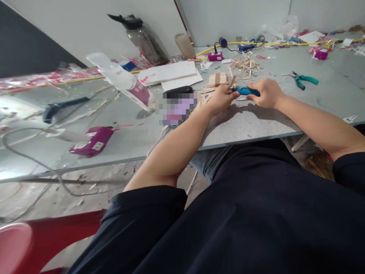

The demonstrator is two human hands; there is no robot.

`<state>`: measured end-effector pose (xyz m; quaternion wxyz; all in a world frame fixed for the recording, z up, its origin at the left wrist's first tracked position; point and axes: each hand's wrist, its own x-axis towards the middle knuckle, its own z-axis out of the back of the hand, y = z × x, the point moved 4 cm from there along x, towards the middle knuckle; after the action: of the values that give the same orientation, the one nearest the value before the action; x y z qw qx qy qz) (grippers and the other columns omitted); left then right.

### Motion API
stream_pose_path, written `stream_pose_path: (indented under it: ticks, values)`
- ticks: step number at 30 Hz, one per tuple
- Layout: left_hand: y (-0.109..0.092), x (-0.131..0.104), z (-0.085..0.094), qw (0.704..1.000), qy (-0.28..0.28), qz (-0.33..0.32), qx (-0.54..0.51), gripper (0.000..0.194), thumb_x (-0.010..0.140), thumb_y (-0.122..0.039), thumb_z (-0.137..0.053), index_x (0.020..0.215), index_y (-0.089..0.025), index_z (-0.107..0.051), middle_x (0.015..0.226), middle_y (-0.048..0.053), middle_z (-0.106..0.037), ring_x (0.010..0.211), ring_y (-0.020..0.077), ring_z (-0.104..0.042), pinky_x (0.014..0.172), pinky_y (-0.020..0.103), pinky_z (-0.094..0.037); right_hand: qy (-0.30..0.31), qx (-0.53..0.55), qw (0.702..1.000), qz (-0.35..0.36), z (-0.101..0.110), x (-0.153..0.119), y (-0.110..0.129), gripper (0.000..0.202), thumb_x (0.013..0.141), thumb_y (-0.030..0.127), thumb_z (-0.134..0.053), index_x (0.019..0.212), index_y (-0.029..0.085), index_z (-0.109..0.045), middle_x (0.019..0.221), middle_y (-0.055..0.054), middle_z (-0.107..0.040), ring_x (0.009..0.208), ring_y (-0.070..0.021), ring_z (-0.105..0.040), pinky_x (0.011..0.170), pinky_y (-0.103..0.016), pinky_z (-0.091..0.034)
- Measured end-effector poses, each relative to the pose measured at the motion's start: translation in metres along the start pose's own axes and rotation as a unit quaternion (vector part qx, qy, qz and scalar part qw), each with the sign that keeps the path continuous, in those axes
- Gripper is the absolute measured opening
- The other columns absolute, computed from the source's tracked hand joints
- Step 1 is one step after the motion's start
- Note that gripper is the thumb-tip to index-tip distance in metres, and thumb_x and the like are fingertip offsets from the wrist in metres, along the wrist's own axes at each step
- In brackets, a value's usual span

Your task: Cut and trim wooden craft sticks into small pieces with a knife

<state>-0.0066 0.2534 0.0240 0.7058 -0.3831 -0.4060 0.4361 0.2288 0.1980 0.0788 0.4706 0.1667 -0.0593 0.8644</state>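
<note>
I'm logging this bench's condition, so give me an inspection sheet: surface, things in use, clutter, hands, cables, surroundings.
Surface: grey table, littered with scraps.
Things in use: blue-handled tool, wooden stick; stick bundle nearby.
Clutter: loose sticks, green-handled pliers, bottle.
Hands: right hand grips the tool; left hand appears to pinch the stick.
Cables: yellow cable along the back; grey cable hangs off the front.
Surroundings: red seat, debris on the floor.

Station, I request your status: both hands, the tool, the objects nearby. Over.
Right hand closed on blue-handled tool. Left hand pinching wooden stick at tool's tip. Nearby: loose sticks, green-handled pliers. Over.
</note>
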Motion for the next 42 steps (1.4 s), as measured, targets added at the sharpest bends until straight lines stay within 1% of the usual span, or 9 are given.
stream_pose_path:
  ticks: [3,8,11,16,22,28,32,37,42]
  values:
    - [0.000,-0.001,-0.001,1.000,-0.017,0.010,0.002,0.033,0.105,-0.027,-0.091,0.094,-0.026,-0.060,0.077,-0.003,-0.039,0.075,0.0165,-0.048,0.069,0.035,-0.039,0.003,-0.019,1.000,-0.005,0.002,-0.001,0.004,0.041,0.115,0.050,-0.065,0.140,0.028,-0.089,0.128,-0.013,-0.091,0.121,-0.0397,-0.077,0.089,-0.048,-0.044]
    - [-0.003,-0.001,-0.003,1.000,-0.015,0.006,-0.003,0.042,0.105,-0.029,-0.094,0.092,-0.027,-0.054,0.076,-0.004,-0.036,0.073,0.0161,-0.047,0.069,0.035,-0.038,0.013,-0.028,1.000,-0.002,0.005,-0.003,0.008,0.051,0.117,0.045,-0.063,0.159,0.024,-0.084,0.144,-0.018,-0.088,0.129,-0.0440,-0.077,0.091,-0.049,-0.044]
    - [-0.005,-0.002,-0.003,1.000,-0.020,0.005,-0.001,0.047,0.106,-0.026,-0.094,0.091,-0.027,-0.050,0.075,-0.006,-0.032,0.070,0.0144,-0.043,0.068,0.035,-0.035,0.017,-0.043,0.999,-0.008,0.007,-0.004,0.011,0.054,0.117,0.043,-0.064,0.163,0.022,-0.082,0.145,-0.019,-0.088,0.126,-0.0431,-0.078,0.089,-0.048,-0.041]
    - [-0.009,-0.004,-0.005,0.999,-0.032,0.023,-0.006,0.043,0.107,-0.022,-0.091,0.092,-0.028,-0.051,0.074,-0.007,-0.030,0.069,0.0144,-0.044,0.070,0.036,-0.034,0.030,-0.067,0.997,-0.008,0.009,-0.005,0.013,0.061,0.120,0.048,-0.062,0.174,0.020,-0.076,0.149,-0.020,-0.087,0.123,-0.0420,-0.077,0.086,-0.047,-0.036]
    - [-0.010,-0.004,-0.007,0.999,-0.029,0.024,-0.020,0.046,0.105,-0.027,-0.096,0.096,-0.028,-0.052,0.074,-0.007,-0.029,0.069,0.0140,-0.044,0.068,0.036,-0.034,0.023,-0.066,0.998,-0.009,0.005,-0.005,0.009,0.064,0.120,0.049,-0.060,0.177,0.023,-0.074,0.154,-0.020,-0.086,0.129,-0.0465,-0.078,0.089,-0.048,-0.039]
    - [-0.002,0.000,-0.004,0.999,-0.028,0.017,-0.009,0.044,0.106,-0.025,-0.094,0.093,-0.028,-0.052,0.076,-0.006,-0.033,0.071,0.0147,-0.046,0.069,0.035,-0.036,0.019,-0.057,0.998,-0.002,0.002,-0.002,0.007,0.060,0.121,0.047,-0.062,0.173,0.023,-0.076,0.153,-0.020,-0.086,0.130,-0.0467,-0.078,0.090,-0.049,-0.040]
    - [0.000,0.001,0.000,0.998,-0.016,0.010,0.062,0.052,0.109,-0.029,-0.091,0.083,-0.027,-0.046,0.072,-0.004,-0.038,0.071,0.0156,-0.040,0.068,0.037,-0.029,0.024,-0.048,0.998,-0.012,0.003,0.000,0.006,0.049,0.120,0.047,-0.067,0.159,0.023,-0.083,0.148,-0.018,-0.088,0.128,-0.0428,-0.077,0.090,-0.048,-0.041]
    - [-0.007,0.000,0.003,0.991,-0.012,-0.015,0.135,0.058,0.112,-0.031,-0.087,0.077,-0.027,-0.042,0.071,-0.002,-0.042,0.072,0.0161,-0.034,0.070,0.041,-0.025,0.015,-0.039,0.999,-0.025,0.003,0.002,0.006,0.039,0.116,0.045,-0.071,0.142,0.024,-0.089,0.141,-0.016,-0.091,0.122,-0.0413,-0.079,0.090,-0.048,-0.044]
    - [-0.009,0.002,0.002,0.988,-0.003,-0.024,0.151,0.056,0.114,-0.031,-0.087,0.074,-0.026,-0.047,0.069,-0.001,-0.042,0.071,0.0174,-0.035,0.072,0.043,-0.026,0.019,-0.018,0.999,-0.046,-0.002,0.005,0.003,0.041,0.112,0.044,-0.074,0.143,0.023,-0.089,0.138,-0.017,-0.091,0.121,-0.0423,-0.080,0.093,-0.049,-0.049]
